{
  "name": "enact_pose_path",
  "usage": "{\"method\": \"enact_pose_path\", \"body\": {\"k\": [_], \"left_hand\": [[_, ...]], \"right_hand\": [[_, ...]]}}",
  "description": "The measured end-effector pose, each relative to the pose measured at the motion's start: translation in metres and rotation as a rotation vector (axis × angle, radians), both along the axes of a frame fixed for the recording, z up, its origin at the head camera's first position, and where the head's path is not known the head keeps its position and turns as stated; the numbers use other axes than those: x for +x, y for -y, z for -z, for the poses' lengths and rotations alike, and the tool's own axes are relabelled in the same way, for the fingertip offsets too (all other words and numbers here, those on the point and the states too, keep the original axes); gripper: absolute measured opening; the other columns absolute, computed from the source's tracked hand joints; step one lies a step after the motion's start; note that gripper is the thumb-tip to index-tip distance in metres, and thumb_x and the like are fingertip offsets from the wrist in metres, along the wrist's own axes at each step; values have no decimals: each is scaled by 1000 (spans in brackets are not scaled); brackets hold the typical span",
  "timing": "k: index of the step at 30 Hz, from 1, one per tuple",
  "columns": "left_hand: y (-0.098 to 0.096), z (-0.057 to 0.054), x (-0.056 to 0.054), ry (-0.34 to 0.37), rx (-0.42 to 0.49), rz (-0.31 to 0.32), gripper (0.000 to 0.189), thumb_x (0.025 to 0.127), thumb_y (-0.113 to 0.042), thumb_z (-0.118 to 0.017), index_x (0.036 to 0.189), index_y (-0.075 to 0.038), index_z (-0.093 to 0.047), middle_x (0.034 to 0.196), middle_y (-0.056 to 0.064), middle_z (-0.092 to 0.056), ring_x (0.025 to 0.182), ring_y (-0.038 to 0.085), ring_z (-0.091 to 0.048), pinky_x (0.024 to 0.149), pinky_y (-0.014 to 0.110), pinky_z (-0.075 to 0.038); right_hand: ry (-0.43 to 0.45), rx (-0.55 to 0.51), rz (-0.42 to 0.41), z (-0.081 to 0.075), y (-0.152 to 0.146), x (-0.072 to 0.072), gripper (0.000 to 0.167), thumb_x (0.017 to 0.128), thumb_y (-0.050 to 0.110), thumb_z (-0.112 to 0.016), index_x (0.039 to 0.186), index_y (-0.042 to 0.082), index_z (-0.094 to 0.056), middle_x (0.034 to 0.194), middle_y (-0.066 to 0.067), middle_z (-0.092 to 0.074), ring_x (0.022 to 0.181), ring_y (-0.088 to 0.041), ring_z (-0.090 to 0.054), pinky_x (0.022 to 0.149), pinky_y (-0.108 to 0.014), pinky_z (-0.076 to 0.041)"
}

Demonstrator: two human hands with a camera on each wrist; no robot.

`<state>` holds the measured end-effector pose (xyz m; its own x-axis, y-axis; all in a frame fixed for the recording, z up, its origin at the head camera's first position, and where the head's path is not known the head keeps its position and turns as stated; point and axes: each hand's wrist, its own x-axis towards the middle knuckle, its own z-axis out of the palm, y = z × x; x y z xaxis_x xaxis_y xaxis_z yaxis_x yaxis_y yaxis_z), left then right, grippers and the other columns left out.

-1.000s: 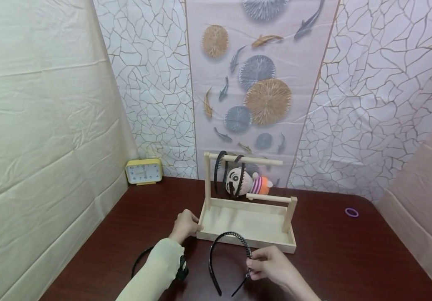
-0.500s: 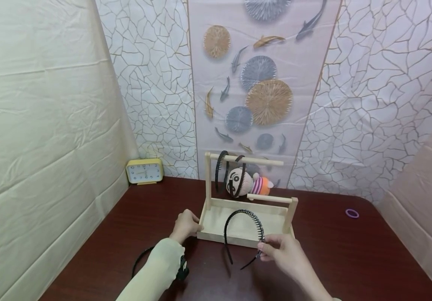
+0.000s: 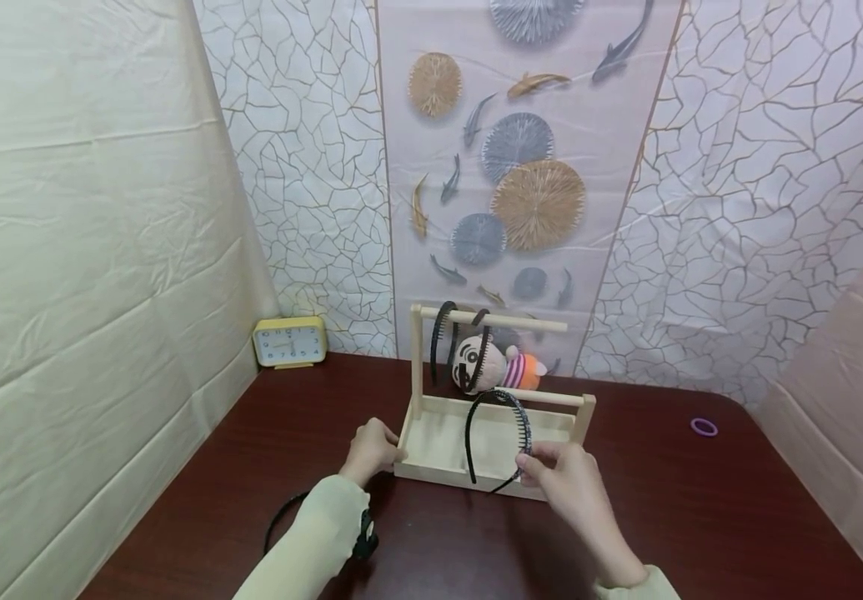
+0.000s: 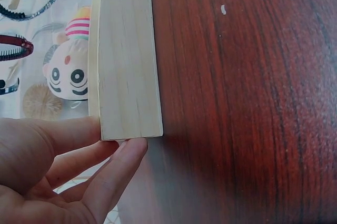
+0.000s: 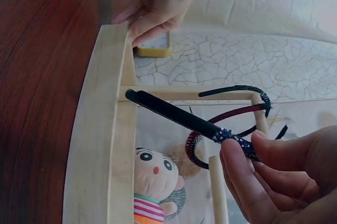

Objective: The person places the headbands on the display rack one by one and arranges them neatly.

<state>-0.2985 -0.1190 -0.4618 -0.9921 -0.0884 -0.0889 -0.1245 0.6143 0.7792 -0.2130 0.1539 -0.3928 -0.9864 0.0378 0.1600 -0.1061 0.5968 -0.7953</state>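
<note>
A wooden rack [image 3: 431,472] with a shallow tray base and two rods stands mid-table. My left hand [image 3: 371,450] pinches its front left corner between thumb and fingers. My right hand [image 3: 569,487] pinches one side of a black toothed headband [image 3: 469,442], raised arch-up in front of the lower rod [image 3: 551,397]. In the right wrist view, speckled trim [image 5: 237,141] shows on this headband beside my fingertips. Two other headbands hang from the upper rod [image 3: 529,322]: a black one [image 3: 435,350] near the post and a dark reddish one [image 3: 485,358] to its right.
Behind the rack lies a plush doll [image 3: 523,372] in striped clothing. A yellow clock [image 3: 288,342] stands at the back left, a purple ring [image 3: 704,427] lies at the right. Another black headband [image 3: 278,515] lies partly hidden beneath my left sleeve.
My right hand has carried the headband up, forward and a little right, from before the rack to over its tray. My left hand stays at the rack's corner.
</note>
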Motion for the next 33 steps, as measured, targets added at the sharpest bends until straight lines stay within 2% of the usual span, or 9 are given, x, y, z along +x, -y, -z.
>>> {"method": "enact_pose_path", "body": {"k": [6, 16, 22, 26, 33], "left_hand": [[0, 0, 0, 2, 6, -2, 23, 80, -2, -78, 99, 9, -72, 87, 21, -71, 61, 21, -70, 56, 34, -59], [0, 1, -2, 8, 5, -7, 24, 79, -1, -79, 100, 9, -72, 87, 21, -71, 60, 22, -70, 55, 33, -58], [-1, 1, -2, 12, 5, -8, 24, 79, -1, -79, 100, 9, -72, 88, 22, -71, 61, 22, -70, 55, 33, -58], [-1, 1, -2, 6, -12, -9, 24, 79, -3, -79, 99, 8, -73, 86, 20, -71, 59, 21, -69, 54, 32, -58], [0, 1, -1, -1, -23, -5, 23, 80, -3, -79, 99, 8, -73, 85, 20, -72, 58, 19, -68, 54, 32, -57]], "right_hand": [[-18, 27, 34, 4, 3, -10, 10, 89, 18, -72, 82, 12, -76, 67, 2, -71, 64, -7, -66, 54, -24, -41], [-72, 6, 90, 11, 6, -20, 11, 89, 18, -72, 86, 9, -77, 70, -2, -74, 63, -9, -70, 58, -26, -45], [-95, 53, 136, 16, 1, -23, 13, 89, 21, -72, 92, 10, -79, 68, 0, -73, 65, -10, -70, 65, -35, -49], [-108, 69, 163, 18, -4, -24, 18, 90, 23, -71, 97, 9, -78, 68, 0, -73, 67, -12, -71, 66, -37, -49], [-136, 105, 221, 21, -12, -25, 20, 91, 24, -69, 98, 7, -78, 69, -2, -74, 75, -23, -71, 61, -35, -43]]}}
